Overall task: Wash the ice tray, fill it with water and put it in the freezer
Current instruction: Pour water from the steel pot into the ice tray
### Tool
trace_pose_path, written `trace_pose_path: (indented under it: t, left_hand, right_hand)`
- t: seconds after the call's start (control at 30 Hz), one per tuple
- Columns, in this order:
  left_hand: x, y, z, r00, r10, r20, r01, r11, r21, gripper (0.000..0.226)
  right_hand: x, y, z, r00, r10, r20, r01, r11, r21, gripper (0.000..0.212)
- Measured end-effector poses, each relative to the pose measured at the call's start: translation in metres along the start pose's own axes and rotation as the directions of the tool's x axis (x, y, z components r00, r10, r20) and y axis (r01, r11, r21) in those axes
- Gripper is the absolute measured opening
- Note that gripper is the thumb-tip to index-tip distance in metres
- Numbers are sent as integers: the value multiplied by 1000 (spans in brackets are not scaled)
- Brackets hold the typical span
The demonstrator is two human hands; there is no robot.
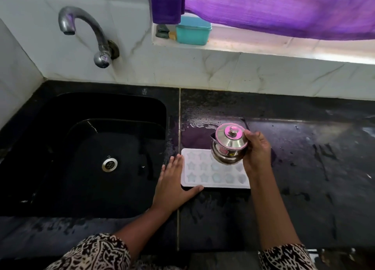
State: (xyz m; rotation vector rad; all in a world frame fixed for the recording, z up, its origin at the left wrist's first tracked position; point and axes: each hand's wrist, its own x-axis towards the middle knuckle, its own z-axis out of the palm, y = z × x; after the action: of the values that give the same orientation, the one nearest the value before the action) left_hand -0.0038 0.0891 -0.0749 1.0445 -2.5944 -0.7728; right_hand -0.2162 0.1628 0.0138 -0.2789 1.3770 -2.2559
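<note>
A white plastic ice tray with star-shaped and rounded moulds (194, 168) is seen lying flat on the black stone tabletop (304, 168), just to the right of the black sink (121, 111). The left hand (176, 180) is laid at the near left corner of the tray. Its fingers are straight and lie along the left edge, and the thumb is stretched along the near edge. The grip of this hand is fully open and nothing is enclosed by it.

A small shiny steel pot with a knobbed lid and a short spout (229, 146) is held by the right hand (257, 154) above the far right part of the tray. The pot is tilted with the spout to the left. The grip of this hand is closed around the right side of the pot.

Whether water is already in the moulds cannot be told. Drops and small pools of water (203, 124) are seen on the tabletop behind the pot. A curved metal tap (81, 26) is fixed on the white wall above the sink.
</note>
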Motion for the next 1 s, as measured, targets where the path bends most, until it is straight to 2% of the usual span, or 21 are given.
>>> trace_pose_path:
  t: [0.27,0.43,0.8,1.0]
  left_hand:
    - [1,1,2,1000,16,11,-17,995,96,116]
    - [2,0,4,1000,19,8,-19,995,98,114]
    - [3,-1,4,1000,18,14,-20,995,95,112]
    - [2,-2,4,1000,11,11,-12,997,72,113]
  right_hand:
    - [-15,8,10,1000,16,17,-15,999,-35,53]
    - [-14,11,15,999,38,35,-36,997,-64,56]
    - [-6,12,19,999,23,28,-16,978,-208,50]
    - [-5,11,22,1000,19,24,-11,959,-282,39]
